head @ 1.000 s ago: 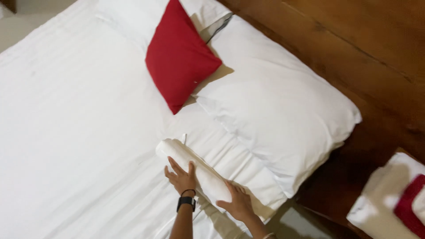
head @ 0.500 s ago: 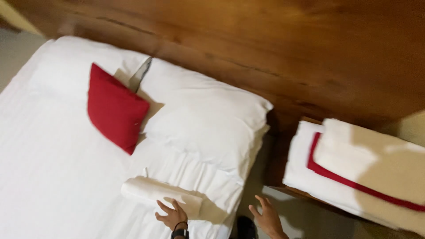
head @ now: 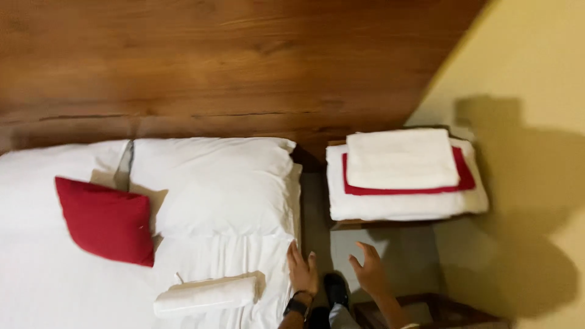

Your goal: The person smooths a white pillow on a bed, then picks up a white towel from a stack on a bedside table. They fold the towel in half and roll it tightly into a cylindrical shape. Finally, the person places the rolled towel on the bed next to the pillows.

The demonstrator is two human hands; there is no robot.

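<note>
- Count: two hands, one rolled white towel (head: 206, 295), two white pillows, one red cushion (head: 106, 220), one stack of folded linen (head: 405, 180).
- Left hand (head: 303, 271), wrist strapped with a dark watch (head: 297, 306), lies flat with fingers spread at the bed's (head: 49, 292) right edge, grasping nothing; it is just beside the towel, at its 3 o'clock, not touching it.
- Right hand (head: 370, 272) hangs loose and empty over the floor gap between bed and bedside table (head: 341, 224), fingers released.
- The towel, a tight cylinder of soft terry, lies crosswise on the sheet at 6 o'clock from the near pillow (head: 219, 186).
- The far pillow (head: 55, 164) sits at 9 o'clock of the near one; the square cushion leans across both.
- The stack at 1 o'clock of the hands shows white, red, white layers, flat-folded.
- A polished wooden headboard panel (head: 213, 67) spans 12 o'clock; a plain yellow wall (head: 530, 79) is at 3 o'clock.
</note>
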